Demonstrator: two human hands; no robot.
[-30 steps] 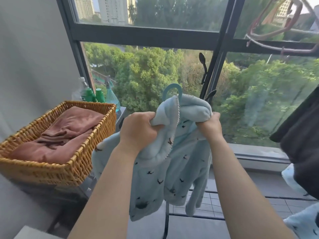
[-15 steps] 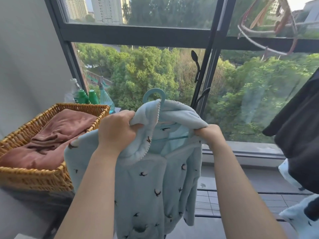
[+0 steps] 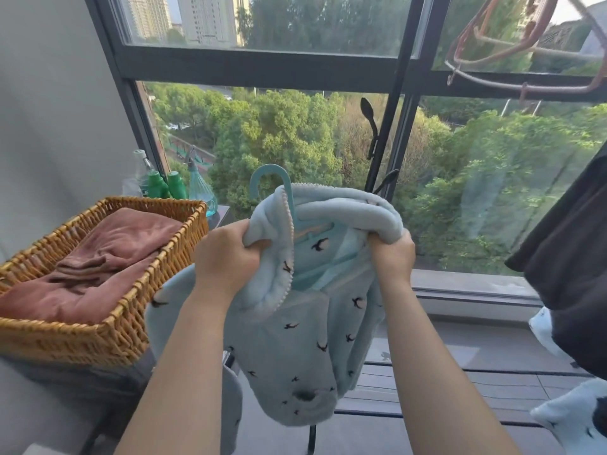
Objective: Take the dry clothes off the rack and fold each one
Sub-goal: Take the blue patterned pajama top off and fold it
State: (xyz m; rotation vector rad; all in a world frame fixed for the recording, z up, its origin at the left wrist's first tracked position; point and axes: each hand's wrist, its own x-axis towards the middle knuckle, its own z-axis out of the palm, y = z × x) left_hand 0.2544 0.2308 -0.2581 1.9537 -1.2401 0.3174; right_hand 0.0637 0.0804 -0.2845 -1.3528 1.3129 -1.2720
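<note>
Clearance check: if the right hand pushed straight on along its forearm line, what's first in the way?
The right hand holds the blue fleece garment, so that bunched fabric is first. Beyond it, probably the dark window frame upright, though depth is unclear.

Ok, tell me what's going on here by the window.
A person holds a light blue bird-print fleece garment up in front of the window, left hand gripping one side of its neck opening and right hand the other. The blue hanger is not yet out: its hook pokes up above the collar. A wicker basket on the left holds a brown cloth; a dark garment hangs at the right.
</note>
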